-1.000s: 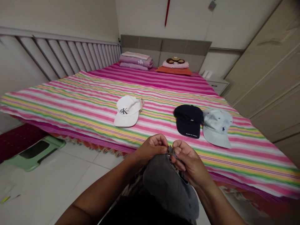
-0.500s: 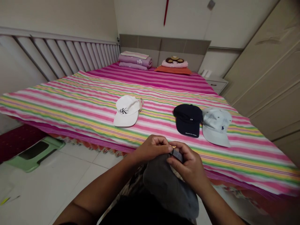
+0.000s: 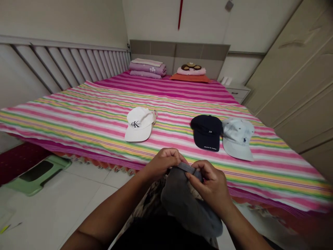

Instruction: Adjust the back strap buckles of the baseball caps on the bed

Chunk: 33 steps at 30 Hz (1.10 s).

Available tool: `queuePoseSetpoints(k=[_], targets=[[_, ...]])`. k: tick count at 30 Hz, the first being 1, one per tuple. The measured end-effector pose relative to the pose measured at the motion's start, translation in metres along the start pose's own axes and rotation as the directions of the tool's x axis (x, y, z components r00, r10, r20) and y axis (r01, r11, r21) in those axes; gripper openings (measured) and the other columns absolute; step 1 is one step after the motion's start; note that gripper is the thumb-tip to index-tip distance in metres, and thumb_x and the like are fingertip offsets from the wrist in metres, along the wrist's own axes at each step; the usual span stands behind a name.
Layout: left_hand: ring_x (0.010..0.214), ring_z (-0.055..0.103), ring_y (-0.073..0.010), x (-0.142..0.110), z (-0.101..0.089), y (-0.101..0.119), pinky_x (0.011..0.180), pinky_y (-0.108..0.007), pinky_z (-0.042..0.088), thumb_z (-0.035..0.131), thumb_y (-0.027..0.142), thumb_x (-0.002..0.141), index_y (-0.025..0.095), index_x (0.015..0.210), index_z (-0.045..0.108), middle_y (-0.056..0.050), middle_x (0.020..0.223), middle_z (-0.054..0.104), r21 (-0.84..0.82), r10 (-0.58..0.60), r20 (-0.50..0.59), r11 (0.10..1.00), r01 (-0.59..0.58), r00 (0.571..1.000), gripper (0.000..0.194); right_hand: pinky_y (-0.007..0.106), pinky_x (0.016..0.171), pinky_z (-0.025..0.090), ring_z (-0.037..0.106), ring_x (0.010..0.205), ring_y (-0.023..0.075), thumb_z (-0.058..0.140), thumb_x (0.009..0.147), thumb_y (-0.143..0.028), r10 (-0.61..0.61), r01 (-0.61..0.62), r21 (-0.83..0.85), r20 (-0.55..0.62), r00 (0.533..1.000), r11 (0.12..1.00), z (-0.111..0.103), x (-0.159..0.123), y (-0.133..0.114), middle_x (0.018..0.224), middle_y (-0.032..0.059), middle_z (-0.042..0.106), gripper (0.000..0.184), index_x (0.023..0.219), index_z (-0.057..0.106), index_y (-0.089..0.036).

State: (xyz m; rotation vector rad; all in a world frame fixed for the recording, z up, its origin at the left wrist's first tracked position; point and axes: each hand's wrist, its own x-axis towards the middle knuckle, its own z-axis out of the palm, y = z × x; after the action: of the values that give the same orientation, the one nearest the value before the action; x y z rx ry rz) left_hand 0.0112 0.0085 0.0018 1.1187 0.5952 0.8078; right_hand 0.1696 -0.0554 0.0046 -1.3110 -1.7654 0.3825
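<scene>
I am facing a grey headboard (image 3: 166,52), with folded purple bedding (image 3: 147,68) lying near it and a folded pink piece (image 3: 191,71) resting on an orange piece (image 3: 189,78). A white nightstand (image 3: 240,93) is standing right of it, and a green stool (image 3: 50,173) is sitting on the tiled floor (image 3: 78,194) to my left.
</scene>
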Motion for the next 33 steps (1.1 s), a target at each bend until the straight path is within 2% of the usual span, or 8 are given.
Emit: queuePoseSetpoints(k=[4,10,15,19,22,26,30,33], targets=[[0.056,0.05,-0.0115,0.002,-0.002,-0.001,0.054,-0.023,0.033,0.055,0.014,0.055,0.012,0.05,0.049,-0.005,0.067,0.061,-0.077,-0.002,0.006,0.997,0.003,1.0,0.008,0.02,0.044,0.034,0.043,0.046,0.0091,0.058,0.072,-0.022,0.062,-0.068,0.098,0.064,0.996,0.993,-0.001,0.0,0.003,0.054,-0.0048,0.047,0.009,0.074,0.051,-0.019],[0.052,0.047,-0.0094,0.01,0.001,0.004,0.051,-0.022,0.031,0.056,0.014,0.053,0.012,0.049,0.05,-0.004,0.067,0.06,-0.075,-0.032,-0.012,0.997,0.031,0.999,0.007,0.022,0.051,0.037,0.047,0.056,0.0113,0.057,0.073,-0.023,0.132,-0.163,0.167,0.185,0.974,0.972,-0.01,0.012,0.005,0.064,-0.0018,0.054,0.015,0.087,0.056,-0.019],[0.055,0.048,-0.0089,0.017,0.005,0.009,0.051,-0.021,0.031,0.058,0.014,0.054,0.011,0.05,0.05,-0.004,0.07,0.06,-0.063,-0.003,0.01,0.998,0.004,1.0,0.009,0.021,0.046,0.036,0.044,0.049,0.0094,0.06,0.072,-0.034,0.252,-0.383,0.438,0.329,0.91,0.813,-0.017,0.02,0.005,0.059,-0.0038,0.049,0.023,0.087,0.052,-0.018],[0.06,0.049,-0.0097,0.018,0.004,0.006,0.056,-0.022,0.033,0.059,0.014,0.056,0.012,0.052,0.051,-0.005,0.071,0.061,-0.039,0.015,0.059,0.999,-0.013,0.998,0.009,0.02,0.044,0.031,0.04,0.048,0.0079,0.06,0.073,-0.032,0.262,-0.394,0.441,0.33,0.907,0.806,-0.019,0.019,0.008,0.058,-0.0049,0.045,0.019,0.082,0.05,-0.018],[0.065,0.051,-0.0106,0.017,0.003,0.004,0.061,-0.023,0.035,0.06,0.014,0.058,0.012,0.053,0.051,-0.005,0.073,0.061,-0.004,0.031,0.095,1.0,-0.03,0.995,0.01,0.02,0.043,0.027,0.035,0.047,0.0071,0.06,0.073,-0.031,0.244,-0.415,0.43,0.398,0.884,0.802,-0.022,0.018,0.01,0.056,-0.006,0.041,0.019,0.078,0.048,-0.018],[0.066,0.05,-0.0104,0.014,0.005,0.006,0.063,-0.023,0.035,0.061,0.017,0.061,0.012,0.056,0.051,-0.005,0.074,0.06,0.019,0.034,0.129,0.999,-0.036,0.991,0.013,0.019,0.043,0.025,0.034,0.048,0.006,0.062,0.072,-0.032,0.211,-0.468,0.494,0.489,0.846,0.733,-0.027,0.019,0.01,0.058,-0.0058,0.043,0.022,0.073,0.046,-0.017],[0.06,0.047,-0.0078,0.011,0.007,0.008,0.057,-0.02,0.032,0.065,0.02,0.06,0.014,0.074,0.053,0.0,0.068,0.057,-0.034,-0.033,0.121,0.999,0.037,0.992,0.019,0.02,0.043,0.026,0.035,0.046,0.0068,0.065,0.07,-0.036,0.266,-0.531,0.571,0.483,0.834,0.626,-0.029,0.021,0.009,0.057,-0.0053,0.043,0.027,0.071,0.045,-0.018],[0.064,0.049,-0.0072,0.011,0.009,0.006,0.059,-0.019,0.032,0.069,0.014,0.056,0.015,0.081,0.053,0.001,0.073,0.056,-0.046,-0.065,0.123,0.996,0.071,0.99,0.029,0.021,0.046,0.029,0.036,0.05,0.0081,0.07,0.064,-0.034,0.307,-0.501,0.627,0.398,0.864,0.597,-0.027,0.023,0.008,0.058,-0.0046,0.044,0.028,0.066,0.047,-0.018]])
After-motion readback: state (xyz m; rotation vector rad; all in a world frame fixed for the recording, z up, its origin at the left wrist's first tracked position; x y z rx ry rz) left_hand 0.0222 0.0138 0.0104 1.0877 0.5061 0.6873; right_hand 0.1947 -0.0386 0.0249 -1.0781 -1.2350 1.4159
